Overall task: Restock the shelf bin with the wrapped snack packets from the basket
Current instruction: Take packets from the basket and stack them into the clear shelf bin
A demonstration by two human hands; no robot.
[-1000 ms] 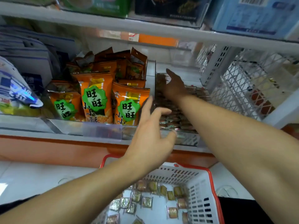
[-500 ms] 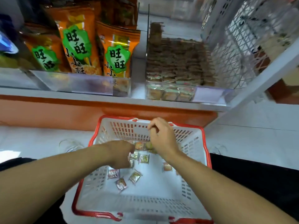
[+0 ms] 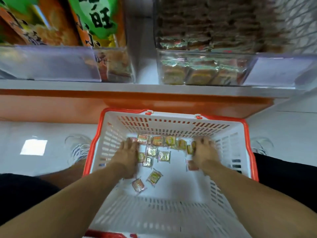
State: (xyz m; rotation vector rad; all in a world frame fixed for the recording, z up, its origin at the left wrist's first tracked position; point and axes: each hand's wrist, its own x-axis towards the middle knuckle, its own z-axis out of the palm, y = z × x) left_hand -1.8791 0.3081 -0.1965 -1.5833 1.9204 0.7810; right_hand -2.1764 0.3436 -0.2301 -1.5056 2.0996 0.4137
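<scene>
The white basket with a red rim (image 3: 123,110) stands on the floor below the shelf. Several small wrapped snack packets (image 3: 164,156) lie scattered on its bottom. Both my hands are down inside it. My left hand (image 3: 127,152) lies over packets at the far left, its fingers blurred. My right hand (image 3: 205,152) is at the far right, fingers curled, with a few packets (image 3: 190,148) held at its thumb side. The clear shelf bin (image 3: 202,54) sits above on the right, packed with the same packets.
Tall orange snack bags (image 3: 96,23) stand in the clear bin to the left on the same shelf. An orange shelf base (image 3: 51,107) runs just behind the basket. My shoe (image 3: 78,148) is on the white floor left of the basket.
Both hands came down from the shelf bin into the basket and have spread apart onto the packets at its far end. The view has tilted down and closer.
</scene>
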